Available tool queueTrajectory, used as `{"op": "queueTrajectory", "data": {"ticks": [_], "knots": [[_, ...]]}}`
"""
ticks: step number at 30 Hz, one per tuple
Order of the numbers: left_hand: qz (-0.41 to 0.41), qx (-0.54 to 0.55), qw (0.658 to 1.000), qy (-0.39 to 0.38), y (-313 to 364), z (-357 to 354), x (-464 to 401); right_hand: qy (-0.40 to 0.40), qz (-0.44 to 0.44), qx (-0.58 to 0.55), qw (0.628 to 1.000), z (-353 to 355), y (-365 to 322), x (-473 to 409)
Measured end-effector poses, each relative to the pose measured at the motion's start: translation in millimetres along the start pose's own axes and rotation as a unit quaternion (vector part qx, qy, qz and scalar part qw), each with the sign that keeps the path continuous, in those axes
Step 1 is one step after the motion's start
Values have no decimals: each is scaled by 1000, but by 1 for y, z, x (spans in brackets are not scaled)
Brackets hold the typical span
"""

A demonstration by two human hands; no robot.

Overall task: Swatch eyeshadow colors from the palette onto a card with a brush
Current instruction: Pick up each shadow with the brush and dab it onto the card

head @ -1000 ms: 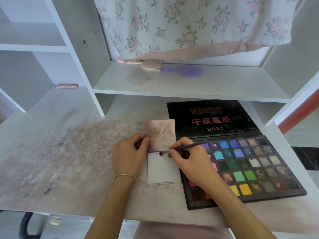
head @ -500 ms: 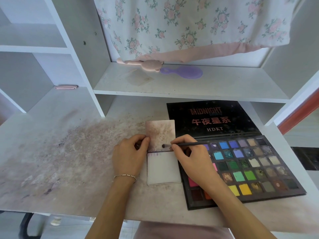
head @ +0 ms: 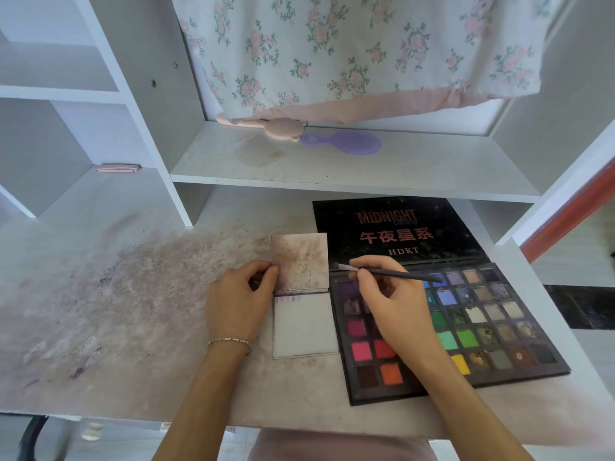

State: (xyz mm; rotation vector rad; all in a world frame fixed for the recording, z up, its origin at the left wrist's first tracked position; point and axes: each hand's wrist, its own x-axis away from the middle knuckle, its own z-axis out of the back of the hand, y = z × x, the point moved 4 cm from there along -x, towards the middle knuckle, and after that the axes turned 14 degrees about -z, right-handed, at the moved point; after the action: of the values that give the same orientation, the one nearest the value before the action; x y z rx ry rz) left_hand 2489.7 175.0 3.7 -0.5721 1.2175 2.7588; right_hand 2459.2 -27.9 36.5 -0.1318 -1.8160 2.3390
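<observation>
A stained white bench (head: 100,294) carries a large black open eyeshadow palette (head: 449,327) of many coloured pans, and just left of it lies a small white folded card (head: 304,327) with faint purple swatches along its top edge. The left hand (head: 238,304) pinches the card's smudged upper flap with its fingers. The right hand (head: 389,304), over the palette, grips a thin black brush (head: 392,273), its tip near the flap's right edge.
</observation>
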Motion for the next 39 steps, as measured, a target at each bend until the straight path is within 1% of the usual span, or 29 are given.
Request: {"op": "queueTrajectory", "data": {"ticks": [6, 9, 11, 13, 19, 27, 30, 34, 39], "knots": [[-2, -3, 1000, 0, -2, -1, 0, 78, -14, 32, 996, 53, 13, -6], [-1, 3, 1000, 0, -2, -2, 0, 130, -25, 43, 990, 79, 22, -9], [-3, 5, 1000, 3, -1, -1, 0, 164, -30, 71, 983, 93, 28, -11], [-5, 2, 1000, 4, 0, -1, 0, 181, -36, 104, 977, 101, 33, -13], [-7, 2, 1000, 9, 1, 0, 0, 170, -54, 146, 973, 105, 42, -18], [-4, 0, 1000, 9, 4, 0, 0, 165, -47, 175, 970, 104, 45, -20], [-6, -1, 1000, 4, 5, 0, 0, 178, -40, 168, 969, 106, 44, -20], [-1, 1, 1000, 7, 5, 0, 0, 160, -37, 178, 970, 104, 44, -20], [-2, 6, 1000, 11, 5, 1, 1, 165, -38, 167, 971, 105, 45, -20]]}}
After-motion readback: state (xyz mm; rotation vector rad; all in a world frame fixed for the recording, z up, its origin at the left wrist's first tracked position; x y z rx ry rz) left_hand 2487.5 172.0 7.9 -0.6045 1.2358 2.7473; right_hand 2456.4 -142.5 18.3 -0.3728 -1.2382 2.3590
